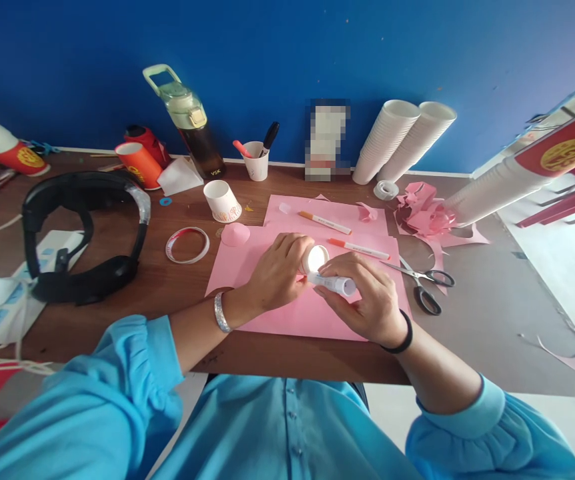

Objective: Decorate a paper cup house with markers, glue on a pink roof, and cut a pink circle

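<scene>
The white paper cup (318,257) is tilted above the pink sheet (287,319), its mouth showing. The left hand (283,268) curls closed around its side, presumably steadying it against the glue stick (338,285) angled at its rim; contact is unclear. The right hand (365,297) pinches that stick. Orange markers (325,222) and scissors (426,277) lie close, probably for easy reach.

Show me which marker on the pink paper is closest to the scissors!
The front marker, with the bright red-orange cap: its white end lies beside the scissors. The other marker, browner-capped, lies farther back.
</scene>
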